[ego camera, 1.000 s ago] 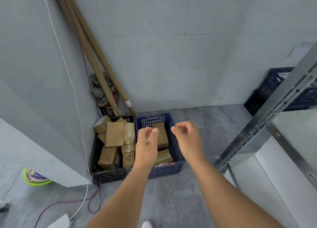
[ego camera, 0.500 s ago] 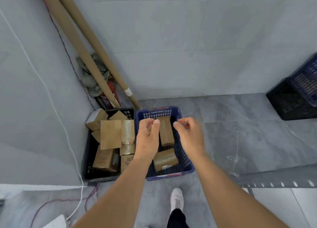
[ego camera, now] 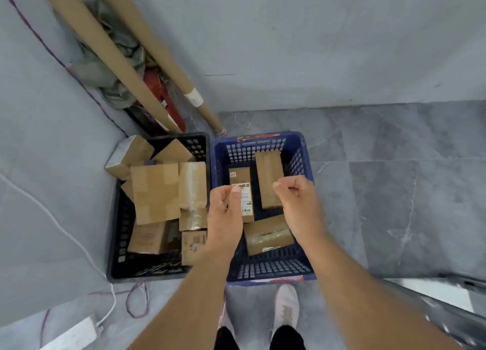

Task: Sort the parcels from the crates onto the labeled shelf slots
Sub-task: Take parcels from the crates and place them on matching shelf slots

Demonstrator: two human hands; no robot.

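Grey marbled floor meets pale tiled walls in a corner. Left hand and right hand hover over the blue crate, fingers curled in, holding nothing. Three parcels lie inside it; more fill the black crate just beside its left side. Cardboard tubes lean in the far corner; a white cable trails left.

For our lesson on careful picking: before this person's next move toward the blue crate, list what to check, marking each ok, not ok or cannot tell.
1. Hands free: left hand and right hand, fingers curled, hold nothing: ok.
2. Blue crate has parcels: three show: ok.
3. Labelled parcel lies label up: ok.
4. Its label readable: cannot tell.
5. Shelf slot labels in view: not ok.
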